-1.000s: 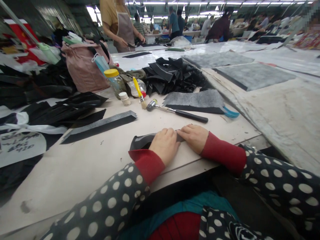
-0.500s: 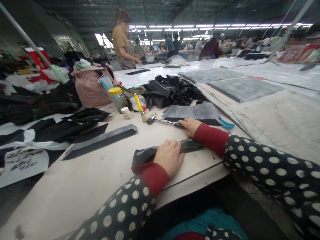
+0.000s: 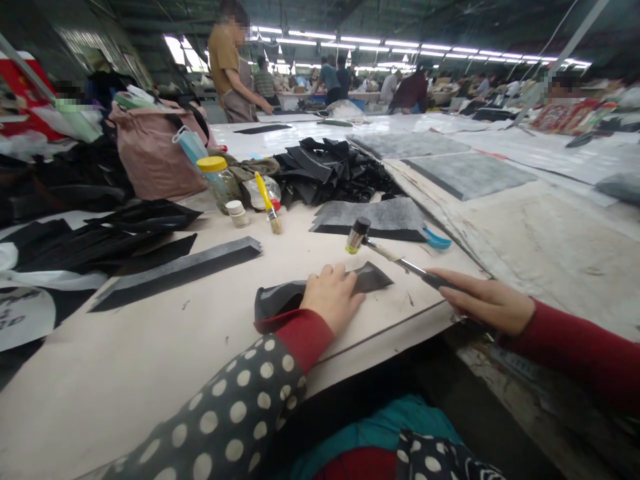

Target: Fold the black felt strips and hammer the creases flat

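A folded black strip (image 3: 374, 277) of leather-like material lies near the table's front edge, its left end curled up. My left hand (image 3: 333, 297) is over its middle, fingers bent across the far side and thumb toward the near side, gripping it against the table; the fingertips are hidden. To the right, my right hand (image 3: 487, 303) is closed around the dark handle of a small hammer (image 3: 387, 252). The hammer is raised, its black and yellow-tipped head above the table beyond the strip's right end.
Behind the hammer lie grey-backed pieces (image 3: 370, 217) and a blue curved tool (image 3: 437, 239). A brush (image 3: 269, 207), a yellow-lidded jar (image 3: 220, 183) and a white bottle (image 3: 237, 213) stand left of a black scrap pile (image 3: 335, 170). Another strip (image 3: 177, 273) lies left. A person (image 3: 233, 67) stands across the table.
My right hand has lifted the hammer off the table and brought it right and nearer to me. My left hand stays on the black strip. The view has shifted slightly.
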Tool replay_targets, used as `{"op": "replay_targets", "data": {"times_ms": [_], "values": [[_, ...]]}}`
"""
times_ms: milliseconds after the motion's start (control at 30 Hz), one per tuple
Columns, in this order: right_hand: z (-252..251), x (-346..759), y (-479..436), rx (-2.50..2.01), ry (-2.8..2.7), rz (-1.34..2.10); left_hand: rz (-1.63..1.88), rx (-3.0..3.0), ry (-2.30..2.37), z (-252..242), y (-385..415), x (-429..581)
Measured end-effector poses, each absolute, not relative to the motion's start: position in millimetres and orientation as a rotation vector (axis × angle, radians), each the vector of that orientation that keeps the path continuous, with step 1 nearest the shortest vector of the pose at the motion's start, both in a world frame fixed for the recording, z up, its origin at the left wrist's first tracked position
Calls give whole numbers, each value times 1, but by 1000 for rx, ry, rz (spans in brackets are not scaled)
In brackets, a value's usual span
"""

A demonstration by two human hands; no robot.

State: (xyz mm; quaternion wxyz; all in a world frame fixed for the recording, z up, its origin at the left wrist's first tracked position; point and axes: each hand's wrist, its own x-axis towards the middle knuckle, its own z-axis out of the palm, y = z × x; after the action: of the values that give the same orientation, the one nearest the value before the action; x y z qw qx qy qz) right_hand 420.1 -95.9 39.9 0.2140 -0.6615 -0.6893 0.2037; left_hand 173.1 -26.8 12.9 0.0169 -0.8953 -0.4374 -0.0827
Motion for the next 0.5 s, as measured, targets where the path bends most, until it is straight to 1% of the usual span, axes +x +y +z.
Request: {"op": "replay_targets", "data": {"times_ms": [100, 267, 400, 500], "values": [[37, 424, -110, -1873, -1913, 555, -278, -2779, -1369, 12, -27, 173], [32, 425, -118, -1806, -1946, 319, -309, -2783, -1367, 11, -28, 173], [23, 434, -125, -1866, -2077, 385, -269, -2796, -1370, 15, -27, 173], [31, 436, -124, -1852, -2126, 370, -247, -2804, -1372, 17, -27, 173]]}}
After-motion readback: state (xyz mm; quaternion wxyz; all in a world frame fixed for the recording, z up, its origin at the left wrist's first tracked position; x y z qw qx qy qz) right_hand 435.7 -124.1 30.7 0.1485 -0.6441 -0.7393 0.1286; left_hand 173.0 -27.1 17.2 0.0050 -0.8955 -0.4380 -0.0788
